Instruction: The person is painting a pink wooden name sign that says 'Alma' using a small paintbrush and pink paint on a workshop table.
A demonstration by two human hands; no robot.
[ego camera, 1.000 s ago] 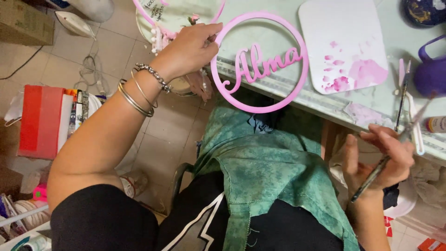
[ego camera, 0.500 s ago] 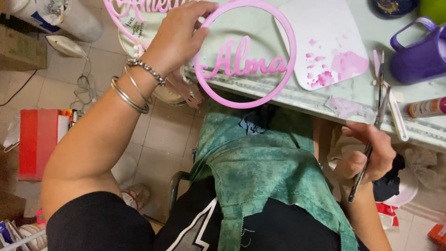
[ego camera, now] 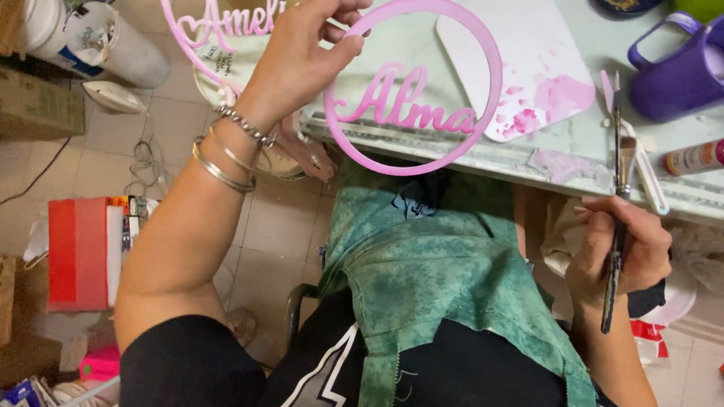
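Note:
My left hand [ego camera: 302,53] grips the upper left rim of a pink ring [ego camera: 422,162] with cursive lettering across its middle, holding it up over the table's near edge. Silver bracelets circle that wrist. My right hand [ego camera: 622,245] is lower right, below the table edge, closed on a thin black paintbrush [ego camera: 618,173] whose flat bristles point up toward the table. A green cloth [ego camera: 437,279] lies over my lap.
A white board [ego camera: 490,45] smeared with pink paint lies on the pale green table [ego camera: 573,162]. A purple mug [ego camera: 675,71] and a small tube [ego camera: 694,157] stand at the right. A second pink lettered ring [ego camera: 226,22] is at upper left. Red box [ego camera: 75,252] on the floor.
My left hand has raised the pink ring higher and tilted it. My right hand has turned the paintbrush upright, bristles upward, and moved a little toward the table.

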